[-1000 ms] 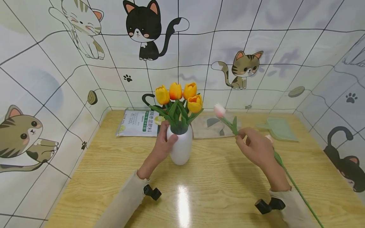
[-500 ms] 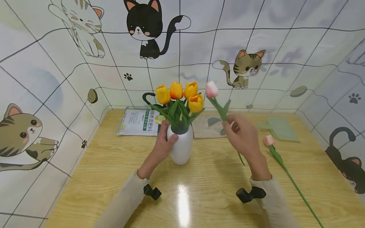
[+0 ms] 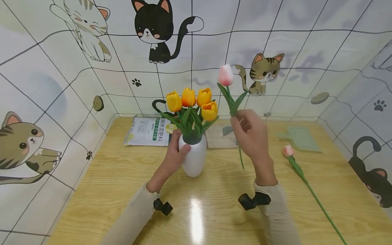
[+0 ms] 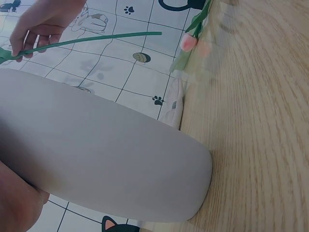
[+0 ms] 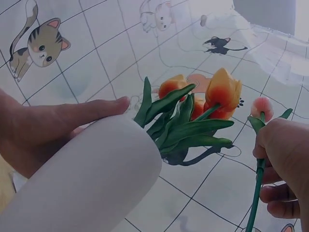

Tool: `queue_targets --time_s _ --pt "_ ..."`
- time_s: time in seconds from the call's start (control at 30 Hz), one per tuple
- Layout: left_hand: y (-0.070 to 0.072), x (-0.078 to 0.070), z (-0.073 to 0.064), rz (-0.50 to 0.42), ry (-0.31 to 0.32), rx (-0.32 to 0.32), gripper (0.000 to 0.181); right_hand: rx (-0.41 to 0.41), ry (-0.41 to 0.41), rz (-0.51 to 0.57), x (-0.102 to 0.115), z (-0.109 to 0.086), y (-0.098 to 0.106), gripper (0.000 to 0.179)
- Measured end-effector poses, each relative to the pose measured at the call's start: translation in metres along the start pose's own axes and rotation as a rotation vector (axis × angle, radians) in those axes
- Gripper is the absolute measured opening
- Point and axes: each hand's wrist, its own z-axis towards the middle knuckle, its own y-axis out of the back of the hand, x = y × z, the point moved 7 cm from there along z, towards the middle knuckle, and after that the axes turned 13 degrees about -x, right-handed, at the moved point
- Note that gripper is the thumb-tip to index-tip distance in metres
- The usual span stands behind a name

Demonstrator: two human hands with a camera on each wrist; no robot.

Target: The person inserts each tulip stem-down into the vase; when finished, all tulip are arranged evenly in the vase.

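Observation:
A white vase (image 3: 195,159) stands upright on the wooden table, holding several yellow-orange tulips (image 3: 188,98) with green leaves. My left hand (image 3: 175,153) grips the vase near its rim, thumb across the front. To the right of the bouquet, my right hand (image 3: 251,132) pinches a pink tulip (image 3: 226,75) by its stem just below the leaves. That tulip is upright, its bloom higher than the yellow ones, and its stem end hangs above the table. In the right wrist view, the pinched stem (image 5: 256,198) runs down past the curled fingers.
Another pink tulip (image 3: 288,150) lies on the table (image 3: 137,190) at the right. Behind the vase lie a white printed packet (image 3: 148,132) and a beige flat item (image 3: 215,136). A pale green shovel-shaped piece (image 3: 303,139) lies at the back right. Cat-patterned cloth walls surround the table.
My right hand has moved left and up with the pink tulip, which has swung from tilted to upright beside the bouquet. My left hand keeps its grip on the vase.

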Motion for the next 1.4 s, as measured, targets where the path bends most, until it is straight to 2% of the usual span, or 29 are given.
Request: queue_targets --time_s 0.2,0.37,0.6,0.8,1.0,1.1,1.27,1.4 --pt "-0.001 0.002 0.0 0.003 0.002 0.006 0.091 -0.067 -0.039 0.076 0.01 0.006 0.002 0.011" --pt "0.001 0.002 0.0 0.002 0.005 -0.002 0.093 -0.084 -0.039 0.114 0.02 0.009 0.005 0.012" --pt "0.002 0.001 0.0 0.022 0.001 -0.009 0.1 -0.152 -0.023 0.194 0.027 0.013 0.024 0.011" --pt "0.002 0.001 0.0 0.009 -0.002 -0.011 0.095 -0.223 -0.019 0.286 0.038 0.015 0.042 0.016" --pt "0.002 0.002 0.001 0.001 -0.011 -0.014 0.095 -0.309 0.007 0.322 0.05 0.014 0.057 0.019" --pt "0.002 0.002 0.001 0.005 -0.011 -0.015 0.098 -0.362 0.018 0.42 0.057 0.013 0.063 0.018" --pt "0.003 0.003 -0.001 -0.003 -0.001 -0.015 0.097 -0.481 0.069 0.693 0.073 0.014 0.071 0.008" --pt "0.003 0.003 0.0 -0.016 0.004 -0.009 0.091 -0.572 0.085 0.812 0.083 0.013 0.079 0.008"
